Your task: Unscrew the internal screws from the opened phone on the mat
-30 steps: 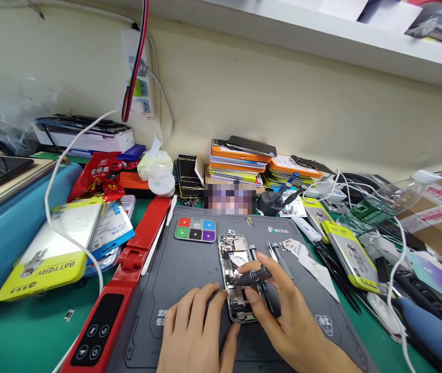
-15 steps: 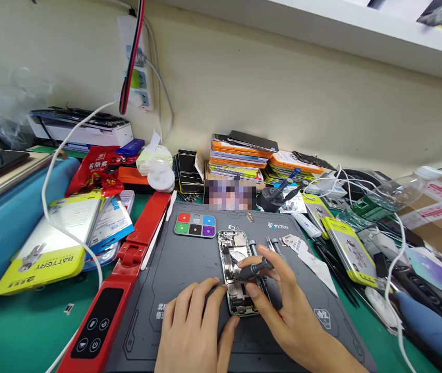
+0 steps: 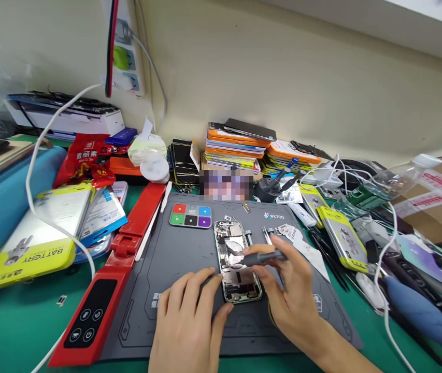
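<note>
An opened phone with its insides showing lies on a dark grey work mat. My left hand rests flat on the mat, fingers spread, with fingertips against the phone's left edge. My right hand is closed on a black screwdriver, whose tip points left onto the phone's middle. A small tray of coloured squares sits at the mat's top left. Tweezers and small tools lie just right of the phone.
A red folded stand lies along the mat's left side, battery packs beyond it. Stacked phone boxes stand at the back wall. Cables, a plastic bottle, yellow packs and a blue tool crowd the right.
The view has dropped and shifted slightly. My right hand has turned the screwdriver flatter, its tip staying on the phone. My left hand stays against the phone's left edge.
</note>
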`<control>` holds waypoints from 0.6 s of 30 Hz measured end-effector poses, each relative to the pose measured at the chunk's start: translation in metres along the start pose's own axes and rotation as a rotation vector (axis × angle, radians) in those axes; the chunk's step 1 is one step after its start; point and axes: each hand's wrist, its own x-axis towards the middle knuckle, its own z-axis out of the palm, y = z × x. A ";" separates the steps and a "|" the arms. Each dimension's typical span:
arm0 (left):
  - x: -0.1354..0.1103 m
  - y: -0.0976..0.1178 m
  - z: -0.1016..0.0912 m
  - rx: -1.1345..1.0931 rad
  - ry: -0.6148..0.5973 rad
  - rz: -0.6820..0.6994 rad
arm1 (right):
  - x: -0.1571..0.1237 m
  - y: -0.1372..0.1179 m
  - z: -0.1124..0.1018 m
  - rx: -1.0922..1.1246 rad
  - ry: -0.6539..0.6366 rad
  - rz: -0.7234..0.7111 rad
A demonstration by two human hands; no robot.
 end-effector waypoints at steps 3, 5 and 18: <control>-0.001 -0.001 -0.003 -0.034 -0.024 -0.024 | 0.004 -0.007 -0.003 0.094 0.124 -0.009; -0.002 -0.002 -0.005 -0.049 -0.051 -0.043 | 0.007 -0.011 -0.004 0.167 0.155 0.019; 0.003 -0.006 -0.018 -0.037 -0.100 0.066 | -0.003 -0.020 -0.007 0.282 0.002 0.123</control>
